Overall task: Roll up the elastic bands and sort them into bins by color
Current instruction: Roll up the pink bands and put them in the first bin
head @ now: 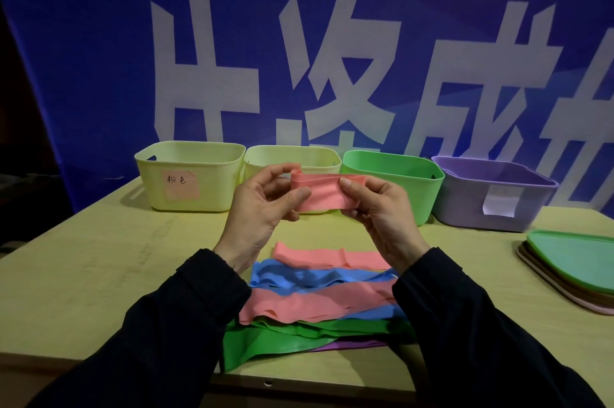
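1. Landmark: a row of four bins along the back of the pale worktop (83, 274). From left, a yellow bin with a pink label (187, 176), a second yellow bin (265, 158), a green bin (395, 175) and a purple bin (491, 194).
2. In front of the second yellow bin, held above the worktop, the left hand (265, 204) pinches one end of a pink band (324, 194); that end is folded over, so rolling looks barely begun.
3. The right hand (378, 208) pinches the band's other end, in front of the green bin.
4. Nearer the viewer than the bins lies a pile of flat bands (315, 301): pink, blue, green, purple. All still need rolling and sorting.
5. Right of the pile, below the purple bin, a stack of lids (571, 264) runs off the edge.
6. Bin interiors are hidden, so finished rolls cannot be counted. The hands cover the second yellow bin's front.
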{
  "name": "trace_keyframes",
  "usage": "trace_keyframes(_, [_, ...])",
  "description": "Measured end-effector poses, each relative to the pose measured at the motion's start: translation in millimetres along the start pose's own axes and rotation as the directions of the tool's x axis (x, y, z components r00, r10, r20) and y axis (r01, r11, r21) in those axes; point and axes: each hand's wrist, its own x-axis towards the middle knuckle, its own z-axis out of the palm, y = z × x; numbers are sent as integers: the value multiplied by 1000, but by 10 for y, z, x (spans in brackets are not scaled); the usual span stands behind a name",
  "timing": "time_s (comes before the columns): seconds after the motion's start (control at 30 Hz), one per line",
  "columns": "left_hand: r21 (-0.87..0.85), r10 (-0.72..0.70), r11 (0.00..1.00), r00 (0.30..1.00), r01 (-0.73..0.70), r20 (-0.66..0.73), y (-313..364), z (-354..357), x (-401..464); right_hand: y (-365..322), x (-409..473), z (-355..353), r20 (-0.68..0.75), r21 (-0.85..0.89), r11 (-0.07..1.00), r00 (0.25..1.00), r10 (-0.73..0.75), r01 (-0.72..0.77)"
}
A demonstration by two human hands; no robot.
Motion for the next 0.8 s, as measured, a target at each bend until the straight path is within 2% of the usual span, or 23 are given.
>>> trace_keyframes(0.2, [40,-39,999,996,36,79,-78,25,-4,29,-16,72,-6,-48,997,998,-62,62])
trace_keyframes(0.37, [-32,-25,999,998,27,56,-23,96,-24,72,-34,153,3,10,998,998,-63,63])
trace_keyframes(0.43, [-8,-4,1000,999,4,40,-39,97,-19,85,-35,161,-14,13,999,999,-50,50])
trace_keyframes(0.6, [-32,-43,999,998,42,-37,-24,68,-7,79,-37,140,-40,4,999,998,-48,49])
trace_keyframes(0.8, [-43,-42,998,999,42,0,-50,38,-18,74,-32,131,-43,6,998,998,-56,56])
